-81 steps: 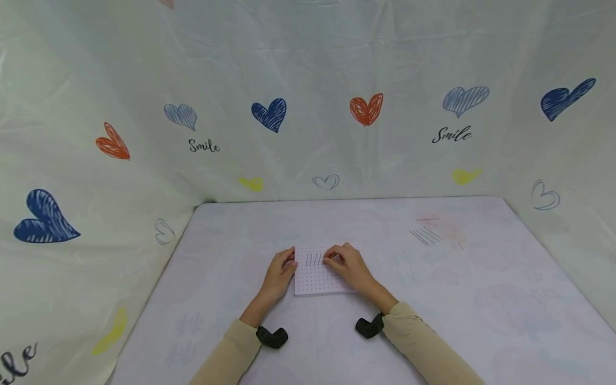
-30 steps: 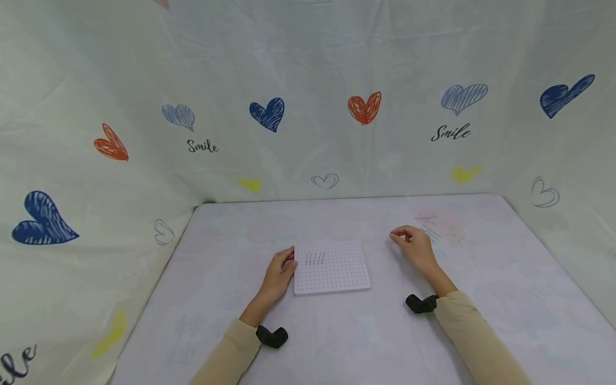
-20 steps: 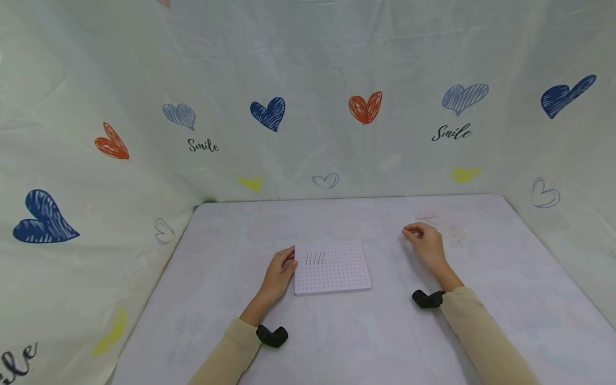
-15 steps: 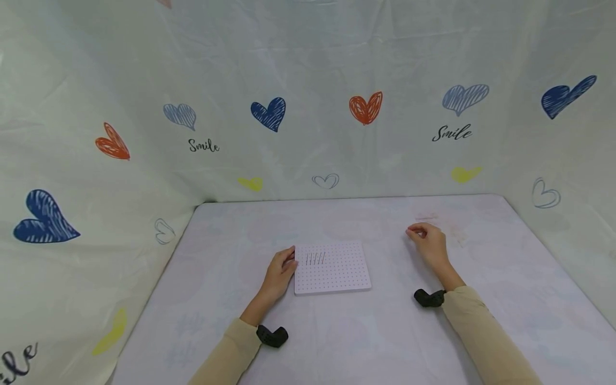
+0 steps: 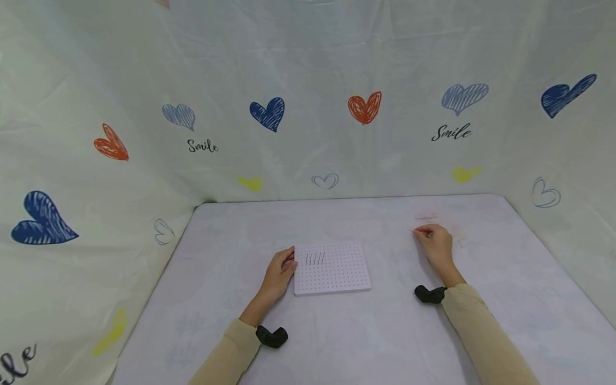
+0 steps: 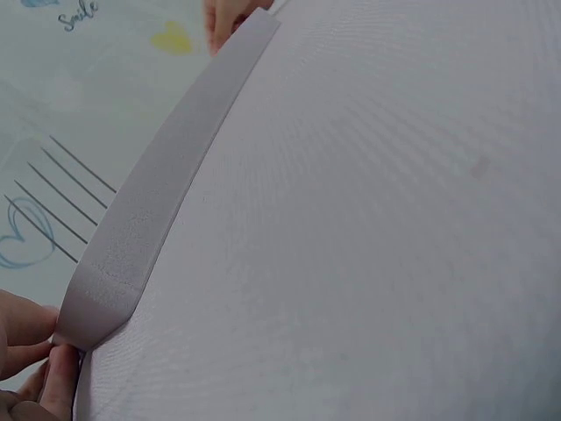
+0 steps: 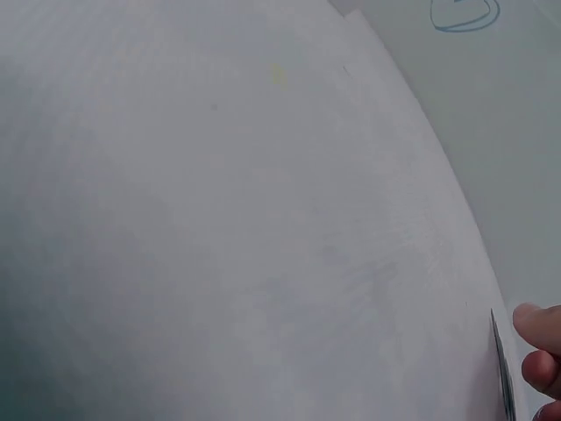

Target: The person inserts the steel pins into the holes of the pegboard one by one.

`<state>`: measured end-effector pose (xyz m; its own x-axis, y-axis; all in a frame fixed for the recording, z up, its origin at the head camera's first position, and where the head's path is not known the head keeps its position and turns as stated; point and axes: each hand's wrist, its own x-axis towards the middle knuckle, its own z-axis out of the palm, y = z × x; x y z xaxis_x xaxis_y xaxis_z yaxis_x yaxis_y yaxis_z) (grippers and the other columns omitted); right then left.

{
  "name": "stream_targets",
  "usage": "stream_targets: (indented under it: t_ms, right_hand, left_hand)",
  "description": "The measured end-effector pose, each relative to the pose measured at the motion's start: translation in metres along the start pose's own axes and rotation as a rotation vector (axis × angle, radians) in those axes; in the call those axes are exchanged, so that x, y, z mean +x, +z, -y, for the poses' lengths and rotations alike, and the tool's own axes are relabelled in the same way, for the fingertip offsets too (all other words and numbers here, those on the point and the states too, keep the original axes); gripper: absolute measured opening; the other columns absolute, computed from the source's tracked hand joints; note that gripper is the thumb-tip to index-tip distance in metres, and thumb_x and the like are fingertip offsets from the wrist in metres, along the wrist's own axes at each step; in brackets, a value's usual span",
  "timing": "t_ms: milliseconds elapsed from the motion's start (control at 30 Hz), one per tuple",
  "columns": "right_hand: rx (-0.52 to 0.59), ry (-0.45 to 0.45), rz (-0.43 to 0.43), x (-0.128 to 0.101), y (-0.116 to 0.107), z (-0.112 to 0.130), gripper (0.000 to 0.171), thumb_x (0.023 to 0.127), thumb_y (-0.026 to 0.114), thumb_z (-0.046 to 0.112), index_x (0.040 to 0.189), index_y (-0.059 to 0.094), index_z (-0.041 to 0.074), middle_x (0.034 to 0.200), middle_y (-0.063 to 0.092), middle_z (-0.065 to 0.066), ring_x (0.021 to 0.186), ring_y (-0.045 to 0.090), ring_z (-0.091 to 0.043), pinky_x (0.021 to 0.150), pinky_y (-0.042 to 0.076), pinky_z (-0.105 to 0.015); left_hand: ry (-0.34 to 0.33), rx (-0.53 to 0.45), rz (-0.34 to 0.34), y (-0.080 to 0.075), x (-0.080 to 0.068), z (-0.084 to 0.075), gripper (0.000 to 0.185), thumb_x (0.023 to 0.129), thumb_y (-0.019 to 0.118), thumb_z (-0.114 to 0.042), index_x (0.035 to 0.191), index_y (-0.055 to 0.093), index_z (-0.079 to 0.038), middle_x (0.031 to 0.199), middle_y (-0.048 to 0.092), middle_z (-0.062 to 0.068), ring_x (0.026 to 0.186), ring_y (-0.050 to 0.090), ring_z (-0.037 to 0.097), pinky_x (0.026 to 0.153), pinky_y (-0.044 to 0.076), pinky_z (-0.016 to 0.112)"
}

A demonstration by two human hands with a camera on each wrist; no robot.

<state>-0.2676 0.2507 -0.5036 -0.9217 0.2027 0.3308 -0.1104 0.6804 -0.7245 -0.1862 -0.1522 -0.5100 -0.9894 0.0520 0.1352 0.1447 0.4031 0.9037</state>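
A white pegboard point(image 5: 337, 272) lies flat on the table, with several thin black pins point(image 5: 315, 259) standing in its upper left holes. My left hand point(image 5: 278, 274) holds the board's left edge with its fingertips point(image 6: 31, 338). The left wrist view shows the board's side point(image 6: 158, 193) and the pins point(image 6: 61, 197) above it. My right hand point(image 5: 434, 243) rests on the table to the right of the board, its fingers curled. It pinches a thin dark pin point(image 7: 501, 368) at the fingertips point(image 7: 539, 346). The hand hides the other loose pins.
The table point(image 5: 366, 331) has a pale printed cover and a faint reddish smudge point(image 5: 427, 217) just beyond my right hand. Sheet walls printed with hearts point(image 5: 267, 113) close it in at the back and on both sides. A black wrist camera point(image 5: 271, 337) sits on each forearm.
My right hand left the pegboard and moved right to the loose pins, then settled down over them and closed on one. The left hand and the board stayed still.
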Motion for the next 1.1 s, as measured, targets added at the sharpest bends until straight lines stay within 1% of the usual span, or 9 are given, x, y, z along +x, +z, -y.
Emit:
stream_targets:
  t_ms: [133,267,500,633,833,900,1000,1100]
  right_hand:
    - [-0.004,-0.01,-0.015,0.0022,0.001,-0.0035,0.013,0.089,0.073,0.004,0.09,0.074,-0.008,0.076,0.065,-0.015,0.069,0.052,-0.019,0.058,0.037,-0.023]
    - [-0.014,-0.001,-0.016,0.0024,0.0007,-0.0049,0.014,0.089,0.074,0.004,0.089,0.073,-0.009,0.072,0.062,-0.012,0.066,0.049,-0.017,0.057,0.036,-0.024]
    - [-0.016,0.01,-0.002,0.001,-0.0011,-0.0049,0.015,0.088,0.073,0.003,0.088,0.072,-0.012,0.077,0.062,-0.016,0.071,0.053,-0.025,0.059,0.038,-0.025]
    - [-0.02,0.003,0.03,0.0019,-0.0004,-0.0053,0.014,0.089,0.071,0.001,0.087,0.07,-0.013,0.079,0.06,-0.018,0.075,0.054,-0.029,0.061,0.04,-0.028]
    - [-0.01,-0.039,0.075,0.0033,0.0018,-0.0047,0.012,0.091,0.066,-0.003,0.087,0.067,-0.015,0.079,0.056,-0.019,0.077,0.053,-0.032,0.062,0.041,-0.029]
    - [-0.018,-0.06,0.077,0.004,0.0029,-0.0054,0.012,0.091,0.065,-0.004,0.087,0.067,-0.016,0.078,0.056,-0.02,0.077,0.052,-0.033,0.064,0.041,-0.032]
    - [-0.037,-0.091,0.071,0.0042,0.0042,-0.0067,0.012,0.09,0.064,-0.005,0.086,0.067,-0.016,0.076,0.057,-0.022,0.078,0.052,-0.036,0.066,0.041,-0.037]
    - [-0.048,-0.093,0.074,0.0032,0.0053,-0.0085,0.013,0.091,0.063,-0.004,0.087,0.066,-0.016,0.078,0.057,-0.023,0.079,0.052,-0.038,0.067,0.04,-0.04]
  left_hand:
    - [0.0,-0.005,-0.001,0.0,0.0,-0.0002,0.046,0.1,0.053,0.001,0.144,0.042,0.01,0.133,0.05,0.024,0.126,0.05,0.035,0.109,0.043,0.042]
    - [-0.001,-0.008,0.003,0.0004,-0.0006,-0.0008,0.046,0.101,0.053,0.001,0.145,0.042,0.01,0.133,0.05,0.023,0.126,0.05,0.035,0.109,0.043,0.042]
    - [-0.001,-0.011,0.005,0.0007,-0.0008,-0.0022,0.046,0.101,0.053,0.001,0.144,0.042,0.01,0.133,0.05,0.024,0.126,0.05,0.036,0.109,0.043,0.043]
    - [-0.004,-0.014,0.002,0.0012,0.0001,-0.0016,0.047,0.1,0.053,0.001,0.145,0.042,0.01,0.133,0.05,0.023,0.126,0.05,0.035,0.109,0.043,0.042]
    - [-0.019,-0.009,-0.007,0.0015,0.0006,-0.0008,0.047,0.1,0.054,0.001,0.145,0.042,0.009,0.133,0.051,0.022,0.126,0.05,0.034,0.11,0.043,0.041]
    - [-0.011,-0.004,-0.008,0.0013,0.0006,-0.0007,0.046,0.1,0.053,0.001,0.144,0.042,0.01,0.133,0.05,0.023,0.126,0.05,0.035,0.109,0.043,0.042]
    - [-0.021,-0.005,-0.007,0.0011,0.0002,-0.0011,0.047,0.1,0.054,0.0,0.145,0.042,0.009,0.133,0.05,0.022,0.126,0.05,0.033,0.11,0.043,0.042]
    - [-0.009,-0.013,-0.007,0.0012,0.0006,0.0004,0.046,0.1,0.054,0.002,0.144,0.043,0.01,0.133,0.05,0.024,0.126,0.05,0.035,0.109,0.043,0.043]
